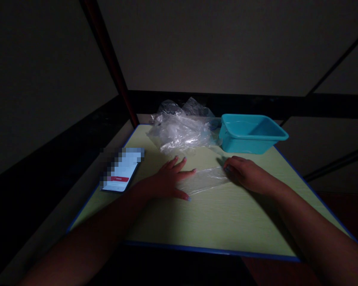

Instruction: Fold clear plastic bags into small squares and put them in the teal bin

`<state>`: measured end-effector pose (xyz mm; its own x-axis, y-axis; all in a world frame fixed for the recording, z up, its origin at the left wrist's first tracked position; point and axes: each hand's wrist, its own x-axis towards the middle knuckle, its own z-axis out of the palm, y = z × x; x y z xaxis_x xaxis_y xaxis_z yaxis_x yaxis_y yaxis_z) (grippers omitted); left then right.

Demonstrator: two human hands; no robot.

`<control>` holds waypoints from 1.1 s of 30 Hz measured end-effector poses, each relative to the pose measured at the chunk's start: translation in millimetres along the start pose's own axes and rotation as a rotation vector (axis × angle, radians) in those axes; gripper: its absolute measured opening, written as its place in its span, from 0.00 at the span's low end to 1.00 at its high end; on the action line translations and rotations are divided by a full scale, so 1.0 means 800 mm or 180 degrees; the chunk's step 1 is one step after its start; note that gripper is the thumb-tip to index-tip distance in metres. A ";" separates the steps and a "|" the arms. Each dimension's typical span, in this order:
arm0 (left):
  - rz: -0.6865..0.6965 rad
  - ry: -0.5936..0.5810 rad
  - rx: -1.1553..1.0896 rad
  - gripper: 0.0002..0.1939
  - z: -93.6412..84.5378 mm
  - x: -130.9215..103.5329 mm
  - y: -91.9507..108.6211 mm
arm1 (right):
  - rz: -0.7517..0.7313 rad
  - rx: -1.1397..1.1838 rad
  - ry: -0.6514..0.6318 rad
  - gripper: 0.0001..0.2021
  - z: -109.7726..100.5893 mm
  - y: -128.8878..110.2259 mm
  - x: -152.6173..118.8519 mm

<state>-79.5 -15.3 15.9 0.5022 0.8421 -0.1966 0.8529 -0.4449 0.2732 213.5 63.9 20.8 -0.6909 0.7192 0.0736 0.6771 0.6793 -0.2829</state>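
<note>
The flat strip of clear, thin plastic film (pixel 208 180) lies on the pale yellow-green tabletop with blue edging (pixel 211 228), stretched between the two hands. The left hand (pixel 170 180) has its grip released, fingers spread wide and palm down over the strip's left end. The right hand (pixel 246 173) has its fingers curled at the other end; whether that grip pinches the film or merely presses it, I cannot tell. The film should be almost weightless, limp and slippery, likely to crease, cling or slide at a light push, and perhaps to tear if pulled hard. A flat palm suits one end, with a fingertip pinch at the far edge, where layers could be caught together. The crumpled heap of clear plastic (pixel 181 131) beyond looks just as flimsy. The turquoise rectangular open tub (pixel 246 146), near the right hand, looks stiffer, and its rim would offer a firmer hold.
</note>
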 end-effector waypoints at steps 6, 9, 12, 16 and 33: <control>0.0035 0.0018 0.0099 0.50 0.004 0.001 -0.005 | 0.0012 -0.0057 -0.0041 0.11 -0.003 -0.001 -0.001; 0.0099 0.0099 0.0146 0.51 0.009 0.001 -0.010 | 0.0039 -0.0080 -0.0085 0.11 -0.005 -0.004 -0.002; 0.0126 0.0150 0.0176 0.51 0.014 0.003 -0.014 | 0.0073 -0.0115 -0.0064 0.11 -0.009 -0.004 -0.002; 0.0164 0.0239 0.0169 0.50 0.017 0.003 -0.017 | 0.0017 0.0048 0.0308 0.13 -0.018 -0.001 -0.003; 0.0116 0.0157 0.0147 0.52 0.014 0.001 -0.014 | 0.0088 -0.0435 -0.0604 0.33 0.029 -0.017 -0.012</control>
<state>-87.3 -12.8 1.9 0.5264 0.8386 -0.1404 0.8404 -0.4882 0.2353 205.1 44.3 2.1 -0.6981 0.7063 -0.1172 0.7155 0.6825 -0.1494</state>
